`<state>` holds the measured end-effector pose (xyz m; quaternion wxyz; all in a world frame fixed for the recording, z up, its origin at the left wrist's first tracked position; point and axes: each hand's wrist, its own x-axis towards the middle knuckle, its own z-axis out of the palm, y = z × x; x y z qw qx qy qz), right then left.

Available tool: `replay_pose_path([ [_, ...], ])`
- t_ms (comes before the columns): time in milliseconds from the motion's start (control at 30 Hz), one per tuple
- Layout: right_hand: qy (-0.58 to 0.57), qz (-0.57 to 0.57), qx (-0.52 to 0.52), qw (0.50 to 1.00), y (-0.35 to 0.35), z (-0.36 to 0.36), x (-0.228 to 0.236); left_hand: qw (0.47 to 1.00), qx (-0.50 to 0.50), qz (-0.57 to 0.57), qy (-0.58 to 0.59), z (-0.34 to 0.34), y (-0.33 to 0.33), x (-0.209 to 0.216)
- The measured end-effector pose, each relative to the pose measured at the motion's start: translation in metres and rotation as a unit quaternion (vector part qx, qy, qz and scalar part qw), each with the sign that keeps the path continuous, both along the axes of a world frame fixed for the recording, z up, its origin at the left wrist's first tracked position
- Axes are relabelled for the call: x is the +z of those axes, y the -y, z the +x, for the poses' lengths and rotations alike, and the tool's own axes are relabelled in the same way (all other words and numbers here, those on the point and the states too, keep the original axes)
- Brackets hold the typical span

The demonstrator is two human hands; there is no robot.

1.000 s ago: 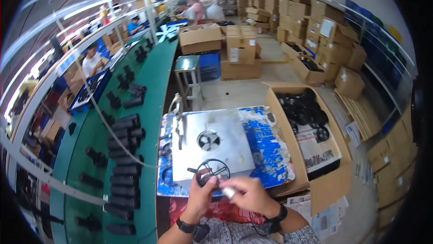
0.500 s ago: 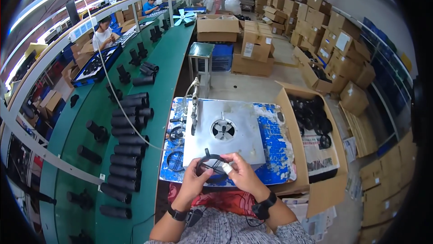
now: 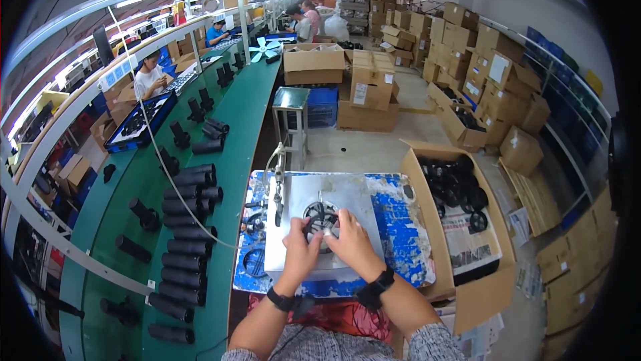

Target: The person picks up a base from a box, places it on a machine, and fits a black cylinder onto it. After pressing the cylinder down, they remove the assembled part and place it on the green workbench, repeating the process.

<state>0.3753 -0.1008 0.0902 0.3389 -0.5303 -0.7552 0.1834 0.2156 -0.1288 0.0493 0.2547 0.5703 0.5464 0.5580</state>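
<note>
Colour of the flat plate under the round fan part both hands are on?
Bare silver-grey metal plate, on a worn blue work surface; head view shows it.

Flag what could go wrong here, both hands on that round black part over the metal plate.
1. Both hands, left hand and right hand, cover the round black part, so its seating on the metal plate may go unseen.
2. The hanging tool dangles close to the left hand and could snag it.
</note>
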Motion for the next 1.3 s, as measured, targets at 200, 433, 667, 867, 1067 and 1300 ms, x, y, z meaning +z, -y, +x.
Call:
replay_pose_path([
  [200,0.065,-0.019,-0.052,0.996,-0.055,-0.010,-0.007,0.983,0.000,-0.166,-0.084,-0.012,-0.072,0.016],
  [433,0.070,-0.029,-0.008,0.997,-0.064,-0.002,-0.006,0.963,0.103,-0.083,-0.235,-0.006,-0.065,0.007],
  [667,0.109,-0.034,0.057,0.992,-0.059,0.009,-0.010,0.952,0.056,-0.030,-0.301,-0.035,-0.042,0.015],
  [867,0.130,-0.006,0.061,0.990,-0.058,0.012,-0.006,0.967,0.086,0.039,-0.234,-0.124,-0.030,0.010],
  [1067,0.136,-0.006,0.030,0.990,-0.043,0.004,-0.004,0.949,0.116,-0.020,-0.294,-0.177,-0.052,-0.016],
  [1300,0.093,-0.012,0.063,0.994,-0.037,0.016,-0.005,0.929,0.037,0.108,-0.352,-0.108,-0.032,0.051],
])
